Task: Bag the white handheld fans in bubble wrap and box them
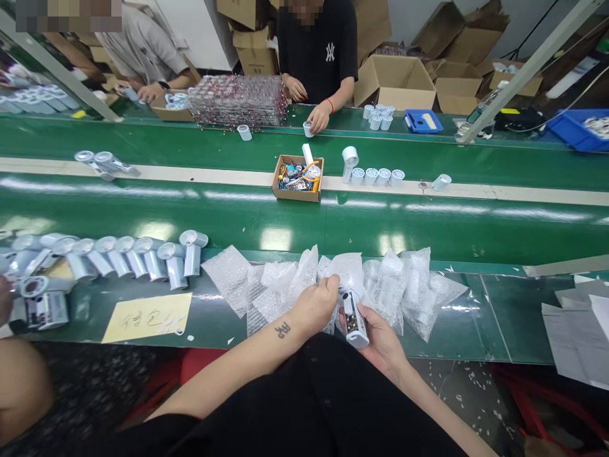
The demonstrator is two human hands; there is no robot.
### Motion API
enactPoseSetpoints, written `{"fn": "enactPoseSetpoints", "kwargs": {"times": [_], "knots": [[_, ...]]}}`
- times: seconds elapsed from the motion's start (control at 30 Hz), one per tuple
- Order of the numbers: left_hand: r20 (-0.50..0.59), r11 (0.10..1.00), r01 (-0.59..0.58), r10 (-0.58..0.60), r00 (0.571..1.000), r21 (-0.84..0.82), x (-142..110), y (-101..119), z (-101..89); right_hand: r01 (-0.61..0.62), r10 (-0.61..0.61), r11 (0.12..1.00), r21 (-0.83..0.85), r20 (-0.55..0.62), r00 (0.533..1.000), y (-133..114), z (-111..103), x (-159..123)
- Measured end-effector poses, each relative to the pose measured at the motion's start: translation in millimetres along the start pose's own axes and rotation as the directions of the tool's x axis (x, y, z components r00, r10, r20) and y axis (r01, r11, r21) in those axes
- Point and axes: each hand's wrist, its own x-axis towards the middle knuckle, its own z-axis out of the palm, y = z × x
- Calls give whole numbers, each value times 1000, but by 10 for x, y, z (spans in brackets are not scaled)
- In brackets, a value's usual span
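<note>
Green bench (pixel 492 311), right hand's grip (pixel 383 339) around white device (pixel 359 338), left hand's grip (pixel 316 306) unclear

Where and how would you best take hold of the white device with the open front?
Probably by the sides of its long body, from the right, as the right hand does. The device has small parts exposed in its open front, so fingers are best kept off that face; the long sides offer room to grip.

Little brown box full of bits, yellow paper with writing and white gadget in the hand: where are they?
Little brown box (pixel 299 195): head view, on its front wall.
Yellow paper (pixel 147 318): head view, on its middle.
White gadget (pixel 353 318): head view, on its open side.
</note>
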Motion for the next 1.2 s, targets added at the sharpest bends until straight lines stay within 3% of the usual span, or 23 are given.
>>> {"fn": "enactPoseSetpoints", "kwargs": {"times": [0.1, 0.23, 0.33, 0.4, 0.47, 0.53, 0.6, 0.67, 0.7, 0.73, 0.8, 0.87, 0.9, 0.97, 1.03, 1.1, 1.2], "knots": [[-92, 981, -111, 126, 988, 157, 8, 20, -106, -18, 18, 1000, 1, 12, 1000, 15, -17, 40], [-345, 944, -280, 324, 881, 174, 54, 11, -178, -7, 6, 1000, 15, 62, 998, 1, -41, 58], [-453, 915, -402, 353, 818, -13, 69, 30, -190, 48, -49, 999, 7, 99, 994, -16, -57, 43], [-468, 862, -409, 241, 850, -299, 63, 61, -177, 118, -115, 993, -25, 105, 988, -30, -61, 15], [-369, 714, -270, 17, 929, -646, 56, 97, -136, 179, -172, 981, -69, 97, 980, -46, -56, -23], [-155, 468, -65, -156, 976, -881, 58, 126, -59, 214, -205, 972, -99, 90, 975, -54, -46, -56], [48, 242, 97, -200, 979, -965, 70, 139, 43, 237, -227, 965, -114, 93, 970, -49, -36, -79], [159, 131, 194, -239, 958, -972, 88, 131, 135, 244, -233, 961, -131, 97, 968, -34, -30, -93], [181, 135, 226, -282, 942, -965, 95, 119, 163, 244, -230, 959, -145, 102, 968, -27, -29, -98], [172, 199, 245, -326, 930, -949, 96, 105, 173, 245, -229, 956, -161, 110, 967, -21, -30, -101], [68, 497, 238, -336, 939, -835, 77, 76, 132, 258, -235, 948, -186, 136, 962, -21, -34, -100], [-31, 834, 135, -178, 983, -534, 35, 61, 27, 288, -262, 937, -198, 148, 954, -33, -37, -88], [-41, 935, 55, -75, 996, -351, 14, 59, -36, 304, -279, 931, -201, 142, 950, -40, -36, -78], [-19, 996, -77, 76, 997, -44, -14, 63, -151, 332, -311, 919, -214, 127, 942, -47, -26, -56], [-42, 978, -154, 162, 986, 143, -11, 71, -231, 360, -332, 900, -247, 149, 931, -43, -14, -44], [-158, 954, -200, 238, 958, 224, 7, 82, -283, 402, -357, 862, -310, 193, 914, -45, -19, -61], [-407, 939, -310, 343, 847, 147, -2, 116, -389, 478, -408, 718, -506, 251, 878, -119, -106, -160]]}}
